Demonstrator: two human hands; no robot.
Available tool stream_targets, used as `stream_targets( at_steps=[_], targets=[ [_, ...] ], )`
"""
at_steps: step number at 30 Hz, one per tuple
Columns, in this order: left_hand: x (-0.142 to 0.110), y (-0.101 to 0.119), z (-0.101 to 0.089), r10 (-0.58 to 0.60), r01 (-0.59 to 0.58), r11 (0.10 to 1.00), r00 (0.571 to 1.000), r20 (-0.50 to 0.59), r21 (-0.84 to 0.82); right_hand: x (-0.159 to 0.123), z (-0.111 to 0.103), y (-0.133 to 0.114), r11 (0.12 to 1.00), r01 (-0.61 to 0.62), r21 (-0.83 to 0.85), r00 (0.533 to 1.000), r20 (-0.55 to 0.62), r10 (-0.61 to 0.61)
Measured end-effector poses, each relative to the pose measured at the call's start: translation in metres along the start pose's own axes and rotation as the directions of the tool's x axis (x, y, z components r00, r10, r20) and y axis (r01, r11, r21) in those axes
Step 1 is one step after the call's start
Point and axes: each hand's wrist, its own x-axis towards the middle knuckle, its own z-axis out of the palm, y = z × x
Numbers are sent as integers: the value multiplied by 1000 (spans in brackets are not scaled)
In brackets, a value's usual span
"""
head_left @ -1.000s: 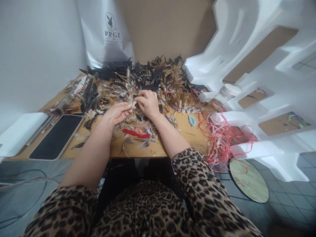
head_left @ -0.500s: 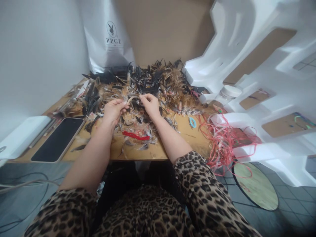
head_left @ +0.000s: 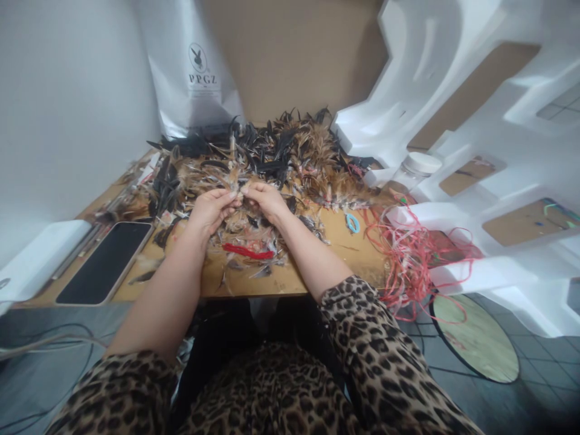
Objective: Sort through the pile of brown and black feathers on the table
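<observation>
My left hand (head_left: 212,208) is closed in a pinch over the pile, with a small brown feather (head_left: 234,180) rising from its fingertips. Close beside it, my right hand (head_left: 265,200) also pinches at the feather's lower end; the fingertips of both hands nearly meet. Around them spreads a heap of loose black and brown feathers (head_left: 312,142). Just in front of the hands, a bundle of red cord (head_left: 248,251) lies on bits of down. What else the fingertips may hold is too small to make out.
On the wooden table (head_left: 290,281), a phone (head_left: 104,263) and a white box-shaped object (head_left: 43,257) lie left. To the right are a light blue ring (head_left: 352,223), tangled pink strings (head_left: 412,260), a lidded jar (head_left: 417,166) and white foam (head_left: 475,254). A silvery bag (head_left: 190,103) stands behind.
My right hand has moved left and slightly down until its fingertips are beside my left hand's. The feather between them now stands more upright. The view has shifted slightly.
</observation>
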Motion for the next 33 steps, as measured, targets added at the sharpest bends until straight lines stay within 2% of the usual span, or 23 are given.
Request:
stream_targets(
  at_steps=[10,23,30,33],
  targets=[
    [2,0,-1,-48,47,999,998,50,14,-4,1,-4,970,136,-203,989,-28,-144],
    [4,-6,-4,-10,-1,988,998,68,154,-7,1,-8,966,110,-232,993,-5,-115],
    [1,3,-5,-24,23,998,999,30,56,-1,-11,-9,993,20,-113,997,82,-11],
    [1,5,-6,-43,42,999,999,21,28,3,-18,-9,998,2,-62,997,76,2]
  ],
)
